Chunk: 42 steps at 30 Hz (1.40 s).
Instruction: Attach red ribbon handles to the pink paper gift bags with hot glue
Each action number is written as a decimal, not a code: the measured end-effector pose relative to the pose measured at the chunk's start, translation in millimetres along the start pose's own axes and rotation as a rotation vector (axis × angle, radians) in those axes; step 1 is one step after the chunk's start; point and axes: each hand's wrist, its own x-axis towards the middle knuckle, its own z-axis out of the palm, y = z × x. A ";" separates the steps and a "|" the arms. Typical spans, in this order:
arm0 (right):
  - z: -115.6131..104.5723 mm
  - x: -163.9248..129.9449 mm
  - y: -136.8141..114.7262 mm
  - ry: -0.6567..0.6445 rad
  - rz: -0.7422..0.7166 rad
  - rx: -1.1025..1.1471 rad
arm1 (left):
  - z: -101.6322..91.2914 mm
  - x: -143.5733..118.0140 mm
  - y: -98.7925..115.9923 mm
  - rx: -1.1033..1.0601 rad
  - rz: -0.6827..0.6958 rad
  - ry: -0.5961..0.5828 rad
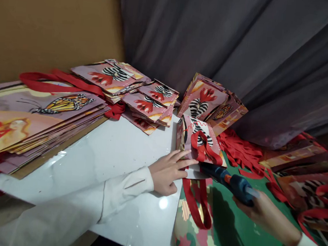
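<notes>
My left hand (169, 172) lies flat on the edge of a small printed paper bag (198, 142) with a red ribbon handle (204, 150), holding it down on the white table (114, 153). My right hand (262, 211) grips a dark blue glue gun (228, 179) whose nozzle points at the bag's lower edge, close to my left fingertips. A second bag with a red handle (199, 205) lies flat under the glue gun, near the table's front edge.
Stacks of flat printed bags (151, 102) sit at the back, and a larger pile with a butterfly print (36, 122) fills the left. Loose red ribbon strips (239, 151) and more bags (307, 171) lie on a green mat (243, 231) at the right. A grey curtain (246, 49) hangs behind.
</notes>
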 end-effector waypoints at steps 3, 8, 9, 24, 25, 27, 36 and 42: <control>-8.2 -0.2 -13.2 -0.061 0.000 -0.075 | 1.1 -0.2 0.1 0.014 -0.004 0.013; -15.6 1.3 -25.1 -0.069 0.037 -0.204 | 2.7 -0.3 1.1 0.023 -0.001 0.029; -16.3 2.1 -25.2 -0.078 0.047 -0.238 | 2.8 -0.3 1.2 0.023 0.000 0.029; -27.1 13.8 -54.8 -0.191 0.048 -0.667 | 2.7 -0.7 0.0 0.026 0.010 0.042; -27.7 15.1 -57.3 -0.196 0.043 -0.682 | 3.0 -0.9 -0.3 0.028 0.011 0.043; -29.3 17.4 -64.5 -0.219 0.052 -0.716 | 3.7 -1.1 -0.9 0.030 0.012 0.048; -32.7 21.1 -87.8 -0.257 0.074 -0.814 | 3.8 -0.9 -2.1 0.019 0.015 0.036; -28.8 -3.5 -57.6 -0.084 0.075 -0.576 | 1.6 -2.0 -2.5 0.012 0.024 0.018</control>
